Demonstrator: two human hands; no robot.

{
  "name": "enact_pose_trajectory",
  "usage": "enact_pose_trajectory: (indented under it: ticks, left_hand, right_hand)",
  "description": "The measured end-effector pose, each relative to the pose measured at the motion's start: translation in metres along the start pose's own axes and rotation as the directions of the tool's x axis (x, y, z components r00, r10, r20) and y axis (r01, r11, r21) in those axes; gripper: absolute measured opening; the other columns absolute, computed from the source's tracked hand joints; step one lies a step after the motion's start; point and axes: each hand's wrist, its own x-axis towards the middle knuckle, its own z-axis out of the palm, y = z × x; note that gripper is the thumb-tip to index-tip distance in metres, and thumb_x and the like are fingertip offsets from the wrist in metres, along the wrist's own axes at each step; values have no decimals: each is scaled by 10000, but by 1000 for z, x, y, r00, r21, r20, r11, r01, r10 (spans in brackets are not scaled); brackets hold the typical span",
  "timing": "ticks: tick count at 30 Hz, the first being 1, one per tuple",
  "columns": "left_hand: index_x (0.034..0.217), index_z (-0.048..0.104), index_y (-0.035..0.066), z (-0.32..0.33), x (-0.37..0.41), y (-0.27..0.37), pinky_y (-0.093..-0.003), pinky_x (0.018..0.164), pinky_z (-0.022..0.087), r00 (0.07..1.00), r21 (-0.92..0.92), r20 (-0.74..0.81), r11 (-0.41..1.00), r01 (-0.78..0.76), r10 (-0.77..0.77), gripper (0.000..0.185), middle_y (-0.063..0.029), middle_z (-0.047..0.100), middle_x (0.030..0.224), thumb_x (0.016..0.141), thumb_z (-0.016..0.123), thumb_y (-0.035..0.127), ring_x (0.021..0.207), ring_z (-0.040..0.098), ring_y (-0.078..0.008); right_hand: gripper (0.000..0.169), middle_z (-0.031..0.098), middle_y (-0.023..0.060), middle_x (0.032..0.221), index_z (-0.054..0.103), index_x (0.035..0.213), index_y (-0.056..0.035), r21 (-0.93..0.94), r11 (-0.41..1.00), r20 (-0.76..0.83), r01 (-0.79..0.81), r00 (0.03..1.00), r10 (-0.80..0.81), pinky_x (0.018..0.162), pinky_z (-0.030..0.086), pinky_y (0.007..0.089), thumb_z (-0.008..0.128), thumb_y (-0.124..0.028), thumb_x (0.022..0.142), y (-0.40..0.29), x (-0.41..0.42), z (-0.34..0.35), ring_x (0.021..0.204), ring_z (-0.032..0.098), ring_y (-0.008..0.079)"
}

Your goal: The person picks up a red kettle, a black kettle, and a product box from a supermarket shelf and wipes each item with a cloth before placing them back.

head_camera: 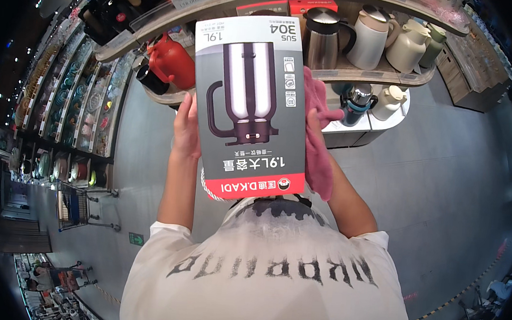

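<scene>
Between my two hands is a tall cardboard box (251,107) for a vacuum jug, printed with a picture of the jug upside down from my view. My left hand (187,129) presses on the box's left side, its fingertips partly hidden behind it. At the right side, my right hand (315,124) supports the box and has a pink cloth (318,158) with it. The cloth hangs down along the box's side. A twisted cord handle (206,185) shows at the lower left corner of the box.
Ahead, a curved wooden shelf (335,75) bears a steel jug (322,39), a white jug (368,40) and a red jug (173,63). Lower down stands a white display unit (371,124) with more jugs. Glassware racks (76,91) and a shopping cart (72,206) are at the left.
</scene>
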Motion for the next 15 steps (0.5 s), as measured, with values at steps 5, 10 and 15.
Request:
enact_pose_trajectory:
  ticks: [5, 10, 15]
  left_hand:
    - [1421, 388, 22, -11, -14, -5, -391, 990, 461, 987, 198, -19, 967, 159, -159, 823, -155, 530, 1346, 922, 413, 676, 1221, 533, -252]
    - [1407, 402, 19, -31, -7, -10, -429, 982, 481, 981, 127, 76, 977, 170, -181, 809, -170, 541, 1338, 890, 537, 627, 1216, 546, -278]
    - [1317, 494, 8, -6, 10, -22, -427, 872, 550, 986, -114, 107, 984, 136, -124, 627, -180, 623, 1203, 862, 570, 431, 1022, 650, -288]
  right_hand:
    - [688, 490, 64, 1362, 336, 1463, -80, -29, 997, -43, -68, 997, 67, 1025, 404, 301, 344, -583, 993, 10, 15, -7, 1204, 507, 177]
    - [695, 479, 68, 1375, 327, 1466, -76, -15, 989, 9, -150, 989, 150, 1034, 395, 302, 346, -584, 992, 7, 19, -15, 1216, 497, 179]
    - [703, 464, 72, 1391, 315, 1472, -66, -23, 996, -48, -90, 995, 89, 1049, 380, 305, 344, -580, 994, 9, 24, -16, 1234, 481, 178]
